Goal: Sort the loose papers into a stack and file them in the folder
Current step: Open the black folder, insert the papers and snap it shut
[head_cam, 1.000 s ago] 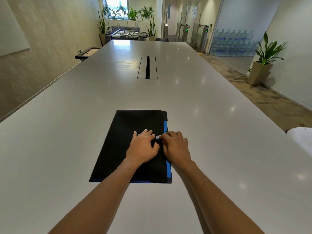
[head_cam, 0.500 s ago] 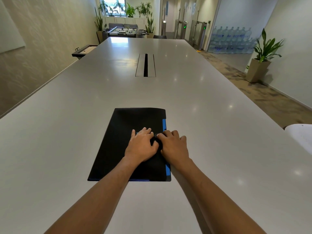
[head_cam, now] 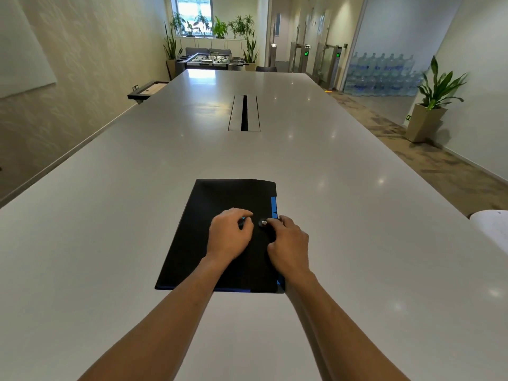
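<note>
A black folder (head_cam: 220, 204) with a blue strip along its right edge lies shut on the white table (head_cam: 110, 215), right in front of me. Both my hands rest on its right half. My left hand (head_cam: 228, 235) has its fingers curled around a small dark tab with a bit of blue. My right hand (head_cam: 288, 243) lies flat, with its fingertips beside a round silver snap stud (head_cam: 264, 223) that shows between the two hands. No papers show outside the folder.
A cable slot (head_cam: 244, 113) runs along the table's middle, farther away. A white rounded object (head_cam: 492, 229) pokes in at the right edge. Potted plants, water bottles and a foosball table stand beyond the table.
My hands have drawn slightly apart, and the silver stud shows between them again. My left fingers have curled onto the small tab. The folder has stayed in place.
</note>
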A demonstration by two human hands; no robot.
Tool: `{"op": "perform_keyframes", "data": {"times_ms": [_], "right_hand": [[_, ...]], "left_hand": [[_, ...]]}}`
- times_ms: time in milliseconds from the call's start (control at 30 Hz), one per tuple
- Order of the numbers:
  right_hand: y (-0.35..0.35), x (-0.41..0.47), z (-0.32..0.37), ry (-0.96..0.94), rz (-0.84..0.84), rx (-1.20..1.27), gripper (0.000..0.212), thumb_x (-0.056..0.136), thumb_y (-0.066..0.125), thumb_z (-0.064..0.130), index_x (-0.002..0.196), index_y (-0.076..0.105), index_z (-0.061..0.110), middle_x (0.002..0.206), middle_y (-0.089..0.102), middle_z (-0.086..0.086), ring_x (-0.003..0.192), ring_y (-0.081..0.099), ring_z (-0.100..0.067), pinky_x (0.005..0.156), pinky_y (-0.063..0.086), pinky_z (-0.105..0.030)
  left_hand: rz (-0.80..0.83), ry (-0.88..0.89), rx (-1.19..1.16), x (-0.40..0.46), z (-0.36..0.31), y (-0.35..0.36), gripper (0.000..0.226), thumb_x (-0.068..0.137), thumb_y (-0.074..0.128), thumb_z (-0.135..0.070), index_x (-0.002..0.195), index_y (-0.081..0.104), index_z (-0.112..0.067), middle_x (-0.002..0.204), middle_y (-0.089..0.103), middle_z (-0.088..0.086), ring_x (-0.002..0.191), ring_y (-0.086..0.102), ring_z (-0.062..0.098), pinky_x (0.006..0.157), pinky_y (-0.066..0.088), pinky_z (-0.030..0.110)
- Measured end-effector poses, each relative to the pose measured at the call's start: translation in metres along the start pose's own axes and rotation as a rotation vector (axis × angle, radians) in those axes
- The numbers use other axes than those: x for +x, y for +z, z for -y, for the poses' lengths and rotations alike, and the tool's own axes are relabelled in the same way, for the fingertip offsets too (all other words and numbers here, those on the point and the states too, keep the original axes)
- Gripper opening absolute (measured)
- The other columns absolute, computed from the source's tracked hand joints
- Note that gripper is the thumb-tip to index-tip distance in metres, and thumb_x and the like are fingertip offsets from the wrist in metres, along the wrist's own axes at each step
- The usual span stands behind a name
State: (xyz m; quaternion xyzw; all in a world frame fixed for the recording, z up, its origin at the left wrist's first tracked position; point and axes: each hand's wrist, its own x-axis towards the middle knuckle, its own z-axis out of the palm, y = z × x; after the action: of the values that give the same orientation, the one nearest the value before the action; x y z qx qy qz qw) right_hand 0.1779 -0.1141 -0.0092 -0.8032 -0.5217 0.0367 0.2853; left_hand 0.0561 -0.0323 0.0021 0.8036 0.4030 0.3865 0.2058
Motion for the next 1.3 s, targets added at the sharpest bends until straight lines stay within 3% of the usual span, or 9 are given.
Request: {"op": "perform_keyframes", "data": {"times_ms": [100,233,333,467,600,767,967,1133,1300], "right_hand": [[-0.005,-0.01,0.001,0.138,-0.09,0.094,0.044,0.087,0.054,0.021,0.131,0.051,0.021,0.124,0.059,-0.006,0.111,0.054,-0.022,0.093,0.045,-0.036],[-0.014,-0.023,0.001,0.25,-0.007,0.083,0.058,0.087,0.056,0.045,0.136,0.044,0.018,0.123,0.061,-0.006,0.111,0.057,-0.024,0.078,0.043,-0.031],[-0.017,-0.03,0.002,0.248,0.069,0.02,0.063,0.086,0.054,0.058,0.134,0.044,0.018,0.119,0.062,-0.004,0.104,0.06,-0.02,0.07,0.041,-0.028],[-0.022,-0.032,0.01,0.255,0.11,-0.001,0.056,0.084,0.052,0.062,0.119,0.049,0.019,0.104,0.061,0.001,0.084,0.055,-0.013,0.061,0.036,-0.024],[-0.026,-0.029,0.009,0.336,0.127,0.278,0.036,0.083,0.061,0.055,0.096,0.046,0.025,0.086,0.054,0.009,0.069,0.05,-0.001,0.054,0.037,-0.017],[-0.036,-0.02,-0.004,0.405,0.223,0.699,0.04,0.088,0.065,0.036,0.118,0.042,0.026,0.101,0.061,0.007,0.087,0.065,-0.01,0.063,0.051,-0.02],[-0.041,-0.002,-0.019,0.389,0.385,0.939,0.05,0.091,0.064,0.018,0.129,0.032,0.028,0.119,0.062,-0.005,0.097,0.07,-0.025,0.086,0.057,-0.046],[-0.048,0.024,-0.021,0.339,0.277,1.135,0.051,0.09,0.064,0.01,0.129,0.039,0.031,0.117,0.064,-0.014,0.089,0.073,-0.031,0.074,0.061,-0.047],[-0.044,0.063,-0.011,0.333,0.195,1.235,0.058,0.088,0.066,0.009,0.131,0.038,0.035,0.117,0.062,-0.01,0.09,0.073,-0.029,0.068,0.061,-0.043]], "left_hand": [[-0.124,-0.082,0.152,-0.003,0.003,-0.015,0.023,0.088,0.065,-0.022,0.111,0.069,-0.022,0.116,0.068,0.0,0.112,0.059,0.015,0.106,0.039,0.051],[-0.026,-0.409,0.381,-0.009,0.009,-0.034,0.054,0.088,0.059,-0.043,0.138,0.047,-0.028,0.151,0.039,0.005,0.144,0.024,0.027,0.111,0.011,0.066],[0.08,-0.583,0.396,-0.015,0.018,-0.043,0.07,0.087,0.056,-0.051,0.148,0.031,-0.026,0.158,0.025,0.01,0.146,0.017,0.034,0.111,0.016,0.068],[0.111,-0.573,0.409,-0.019,0.019,-0.045,0.077,0.086,0.056,-0.056,0.148,0.027,-0.024,0.155,0.028,0.014,0.137,0.033,0.036,0.108,0.03,0.057],[0.042,-0.67,0.237,-0.009,0.02,-0.054,0.075,0.083,0.063,-0.055,0.145,0.034,-0.025,0.149,0.038,0.011,0.127,0.047,0.035,0.102,0.038,0.056],[-0.04,-0.711,-0.07,0.0,0.025,-0.065,0.058,0.083,0.07,-0.036,0.134,0.046,-0.023,0.131,0.054,0.01,0.102,0.057,0.027,0.083,0.049,0.045],[-0.059,-0.659,-0.19,0.021,0.025,-0.068,0.047,0.083,0.066,-0.012,0.128,0.053,-0.019,0.124,0.056,0.008,0.093,0.054,0.022,0.075,0.046,0.037],[-0.079,-0.872,-0.686,0.045,0.033,-0.081,0.044,0.081,0.06,0.007,0.121,0.056,-0.01,0.105,0.062,0.017,0.084,0.058,0.026,0.068,0.048,0.035],[0.03,-0.821,-0.632,0.069,0.046,-0.083,0.033,0.088,0.065,-0.008,0.119,0.055,-0.013,0.111,0.063,0.013,0.095,0.062,0.027,0.065,0.048,0.033]]}}
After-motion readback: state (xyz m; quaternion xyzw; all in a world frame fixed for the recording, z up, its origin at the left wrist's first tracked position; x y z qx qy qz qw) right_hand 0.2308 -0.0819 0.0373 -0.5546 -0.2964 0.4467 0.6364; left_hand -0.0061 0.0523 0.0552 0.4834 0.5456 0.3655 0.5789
